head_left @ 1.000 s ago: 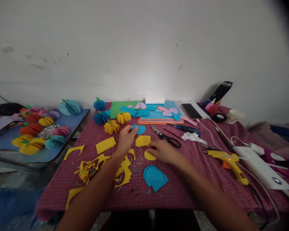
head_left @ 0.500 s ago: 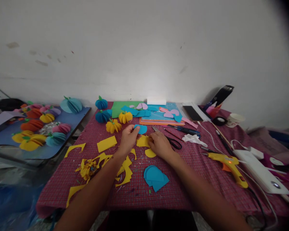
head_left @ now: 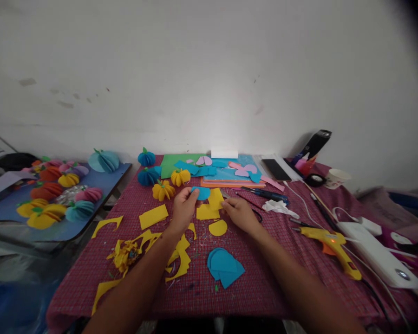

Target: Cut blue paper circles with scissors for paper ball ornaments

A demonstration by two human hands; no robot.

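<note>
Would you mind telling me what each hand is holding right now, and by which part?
The left hand pinches a blue paper piece by its left edge; the right hand lifts a yellow paper piece by its right edge.

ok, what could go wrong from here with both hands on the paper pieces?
1. The glue gun lies near the right arm with its light on; a swing of that arm might brush its tip or snag the cable.
2. The left hand pinches the blue piece only at its edge, so it could slip or crease.
3. The right hand lifts the yellow sheet over the scissors, which it could knock.
</note>
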